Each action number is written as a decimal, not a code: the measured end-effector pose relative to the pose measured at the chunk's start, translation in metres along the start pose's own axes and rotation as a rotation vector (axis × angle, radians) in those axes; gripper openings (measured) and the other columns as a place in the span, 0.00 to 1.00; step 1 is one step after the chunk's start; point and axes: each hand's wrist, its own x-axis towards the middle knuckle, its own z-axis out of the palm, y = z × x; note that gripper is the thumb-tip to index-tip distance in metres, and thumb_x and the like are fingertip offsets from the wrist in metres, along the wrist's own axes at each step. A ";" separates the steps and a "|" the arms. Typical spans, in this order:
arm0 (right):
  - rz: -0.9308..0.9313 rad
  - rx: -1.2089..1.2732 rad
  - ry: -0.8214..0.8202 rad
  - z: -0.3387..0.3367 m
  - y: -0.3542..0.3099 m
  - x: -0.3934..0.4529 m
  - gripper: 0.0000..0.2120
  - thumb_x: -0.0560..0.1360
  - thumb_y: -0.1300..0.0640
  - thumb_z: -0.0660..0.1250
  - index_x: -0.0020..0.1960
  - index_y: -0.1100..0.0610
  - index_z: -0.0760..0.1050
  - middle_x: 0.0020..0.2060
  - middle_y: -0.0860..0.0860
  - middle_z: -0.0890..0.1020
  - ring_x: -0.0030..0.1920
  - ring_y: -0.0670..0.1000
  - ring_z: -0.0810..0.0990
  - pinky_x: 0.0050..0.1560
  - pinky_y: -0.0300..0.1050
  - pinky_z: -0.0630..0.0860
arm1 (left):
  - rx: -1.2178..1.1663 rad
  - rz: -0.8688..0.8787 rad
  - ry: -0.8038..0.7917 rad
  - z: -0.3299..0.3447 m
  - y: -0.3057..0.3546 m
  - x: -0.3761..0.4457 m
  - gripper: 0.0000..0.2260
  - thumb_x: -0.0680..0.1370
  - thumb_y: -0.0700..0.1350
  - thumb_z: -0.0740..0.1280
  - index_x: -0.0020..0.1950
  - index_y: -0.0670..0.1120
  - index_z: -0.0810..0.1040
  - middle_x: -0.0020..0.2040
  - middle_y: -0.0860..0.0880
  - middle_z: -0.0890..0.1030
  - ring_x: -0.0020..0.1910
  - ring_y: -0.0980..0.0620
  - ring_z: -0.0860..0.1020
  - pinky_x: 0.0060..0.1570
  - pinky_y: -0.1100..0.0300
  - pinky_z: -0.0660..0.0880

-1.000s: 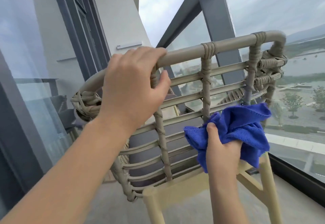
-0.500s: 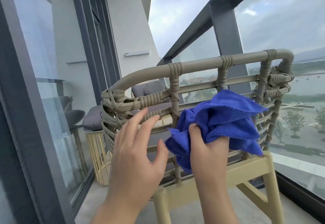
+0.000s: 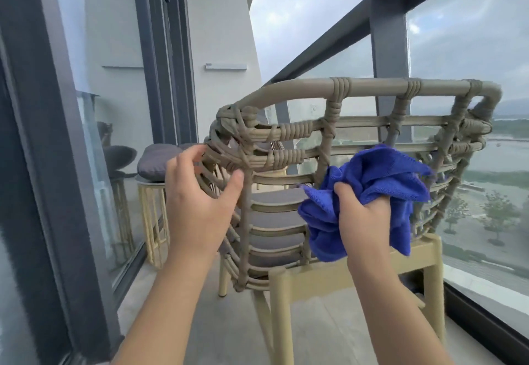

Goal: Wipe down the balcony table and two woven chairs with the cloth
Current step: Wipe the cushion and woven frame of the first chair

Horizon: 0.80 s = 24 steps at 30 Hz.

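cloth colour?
Solid blue cloth, bunched in the right hand; head view.

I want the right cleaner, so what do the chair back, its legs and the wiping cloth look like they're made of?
Chair back: likely synthetic rattan or cord, matt tan, wound in coils round a smooth tube frame.
Legs: pale yellow, even matt coat; painted metal or wood, can't tell which.
Blue cloth: probably microfibre, given its fuzzy looped pile and soft folds.

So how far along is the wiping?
Done: nothing shows as finished; no surface looks visibly wiped. In hand: the right hand presses the cloth to the chair back, the left hand reaching for its corner. Left: the second chair behind; no table is in view.
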 end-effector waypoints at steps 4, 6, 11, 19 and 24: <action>-0.011 0.048 0.034 0.009 0.004 -0.004 0.11 0.79 0.60 0.68 0.56 0.47 0.73 0.45 0.43 0.81 0.45 0.42 0.80 0.45 0.41 0.73 | -0.240 -0.297 -0.225 -0.004 -0.019 0.004 0.19 0.74 0.67 0.69 0.61 0.63 0.75 0.68 0.60 0.72 0.68 0.59 0.71 0.66 0.55 0.67; -0.009 0.026 0.036 0.011 0.007 -0.006 0.08 0.79 0.60 0.68 0.55 0.48 0.74 0.44 0.44 0.81 0.44 0.43 0.80 0.47 0.43 0.73 | -0.216 -0.293 -0.351 0.001 -0.022 -0.003 0.21 0.69 0.71 0.68 0.56 0.61 0.79 0.71 0.58 0.69 0.69 0.57 0.71 0.70 0.53 0.67; -0.032 -0.024 0.089 0.022 0.008 -0.006 0.08 0.77 0.56 0.68 0.54 0.47 0.73 0.48 0.48 0.82 0.50 0.53 0.81 0.54 0.54 0.76 | -0.043 -0.191 -0.459 0.005 -0.022 -0.019 0.22 0.71 0.65 0.74 0.62 0.66 0.70 0.72 0.59 0.63 0.70 0.62 0.65 0.71 0.56 0.67; 0.008 -0.061 0.065 0.034 0.012 -0.008 0.19 0.74 0.54 0.72 0.62 0.56 0.70 0.56 0.56 0.79 0.52 0.56 0.79 0.50 0.50 0.76 | -0.195 -0.158 -0.326 0.013 -0.024 -0.027 0.12 0.76 0.51 0.74 0.55 0.65 0.76 0.61 0.62 0.74 0.58 0.72 0.72 0.56 0.70 0.69; 0.046 -0.135 0.057 0.028 0.008 -0.004 0.24 0.59 0.40 0.73 0.51 0.45 0.71 0.47 0.47 0.82 0.50 0.55 0.82 0.54 0.59 0.80 | -0.647 -0.469 -0.267 0.013 -0.023 -0.017 0.02 0.78 0.48 0.72 0.48 0.52 0.85 0.47 0.45 0.85 0.48 0.51 0.84 0.39 0.64 0.78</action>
